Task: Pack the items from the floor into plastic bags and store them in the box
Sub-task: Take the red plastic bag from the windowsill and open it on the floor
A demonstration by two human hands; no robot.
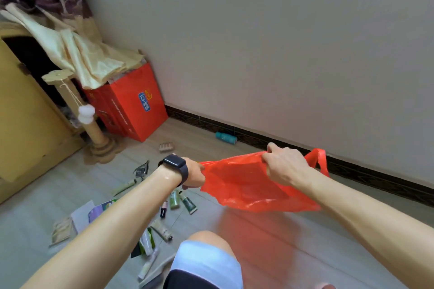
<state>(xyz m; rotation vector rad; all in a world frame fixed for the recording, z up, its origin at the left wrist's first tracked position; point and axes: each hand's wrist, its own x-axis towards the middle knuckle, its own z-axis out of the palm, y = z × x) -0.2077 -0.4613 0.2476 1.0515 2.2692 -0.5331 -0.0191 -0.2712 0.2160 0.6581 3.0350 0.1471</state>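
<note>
**Head view: red bag stretched open between both hands, nothing packed yet**

From the head camera I have both arms reaching forward over a raised knee, holding a red plastic bag (pixel 249 183) in the air above the floor (pixel 258 237). I judge the bag is held this way to spread its mouth before anything goes in: the two hands pull its upper edge apart, so the film is taut between them and sags below.

My left hand (pixel 193 175), with a dark watch (pixel 176 168) on the wrist, is closed on the bag's left edge; the fingers are mostly hidden behind the wrist and plastic, so I cannot say how much of the rim they have. My right hand (pixel 283 165) is turned palm down, fingers curled tight over the top rim, thumb lifted. One handle loop (pixel 320 159) stands free just beyond it. Both forearms are nearly straight, converging on the bag.

The items to pack lie on the floor below and left of the bag: tubes and small bottles (pixel 180 202), more tubes (pixel 152 241) near the knee, and flat packets (pixel 89 214). A teal bottle (pixel 226 138) lies apart by the skirting. The red box (pixel 131 105) stands in the corner, well away from my hands, draped with cream cloth (pixel 77 54).

Packing looks barely begun.
</note>
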